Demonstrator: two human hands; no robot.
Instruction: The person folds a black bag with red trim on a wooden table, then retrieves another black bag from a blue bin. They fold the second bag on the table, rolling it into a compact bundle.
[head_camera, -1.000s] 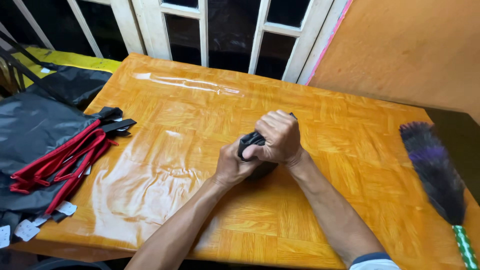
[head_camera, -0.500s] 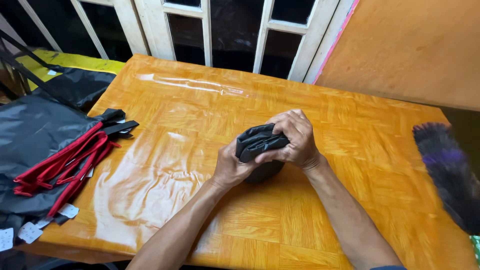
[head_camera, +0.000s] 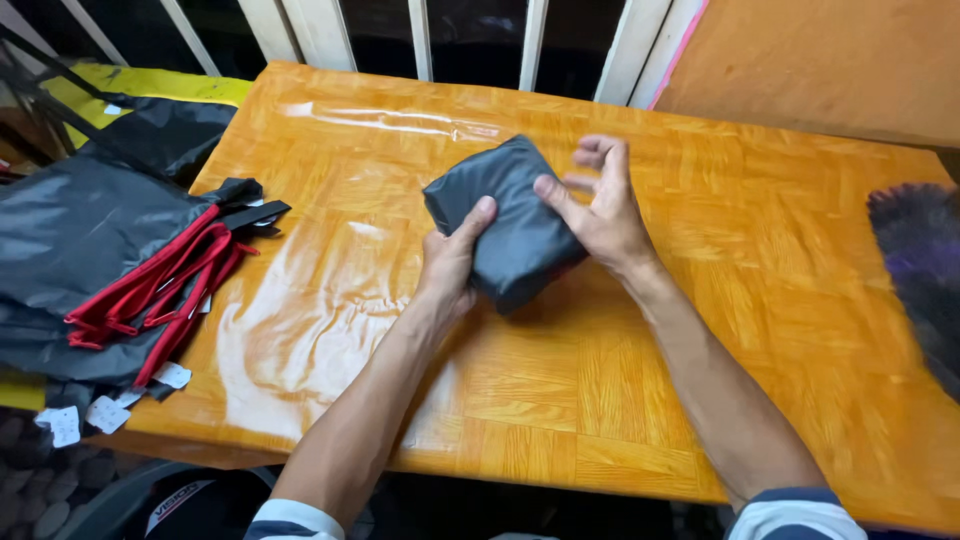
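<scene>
A folded dark grey fabric bundle (head_camera: 505, 215) sits near the middle of the glossy orange wooden table (head_camera: 620, 400). My left hand (head_camera: 450, 262) grips its near left edge, thumb lying on top of the cloth. My right hand (head_camera: 600, 205) rests against the bundle's right side with the thumb pressing the fabric and the other fingers spread apart, lifted off it.
A stack of black fabric bags with red straps (head_camera: 110, 265) and white tags lies at the table's left edge. A dark purple feather duster (head_camera: 920, 275) is at the right edge. White window bars (head_camera: 420, 35) run behind the table. An orange wall (head_camera: 830, 60) is at back right.
Both hands were clenched tight around the small bundle. Now the bundle shows larger and flatter, my right hand has opened its fingers, and my left hand holds the edge.
</scene>
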